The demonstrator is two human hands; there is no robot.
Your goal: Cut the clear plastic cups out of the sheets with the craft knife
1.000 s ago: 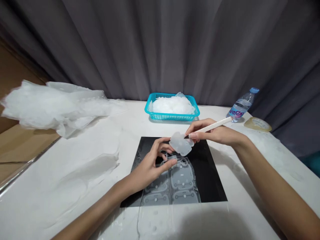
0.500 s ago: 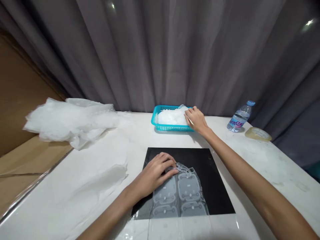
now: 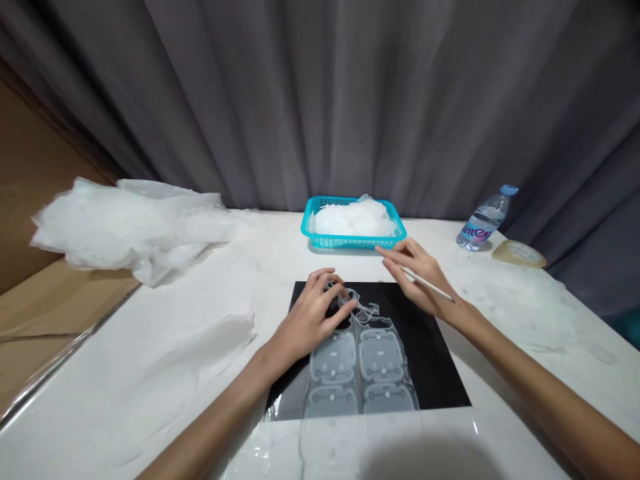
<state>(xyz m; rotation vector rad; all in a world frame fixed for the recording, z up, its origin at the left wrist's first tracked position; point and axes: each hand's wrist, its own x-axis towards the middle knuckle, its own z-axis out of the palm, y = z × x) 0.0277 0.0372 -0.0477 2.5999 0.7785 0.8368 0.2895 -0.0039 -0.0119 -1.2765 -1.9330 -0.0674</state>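
My left hand point(image 3: 323, 310) rests over the top of a clear plastic sheet point(image 3: 383, 357) with rounded rectangular shapes, its fingers spread and bent at the loose, torn-looking upper strips point(image 3: 367, 310). Under the sheet lies a black mat point(image 3: 440, 380). Above the mat's upper right, my right hand point(image 3: 417, 273) holds a thin white stick point(image 3: 433, 287) between thumb and fingers, pointing back toward the wrist. Just beyond that hand stands a turquoise basket point(image 3: 345, 241) heaped with white fluffy material point(image 3: 353, 219).
A crumpled translucent white bundle point(image 3: 135, 223) lies at the back left, beside cardboard point(image 3: 45, 307). A water bottle point(image 3: 483, 223) and a roll of clear tape point(image 3: 519, 254) are at the back right. Grey curtain point(image 3: 320, 100) hangs behind the white table point(image 3: 200, 407).
My right hand has come back from the basket toward the mat with the stick. My left hand has shifted slightly up, and the sheet's upper strips are now raised and parted. The view has tilted slightly.
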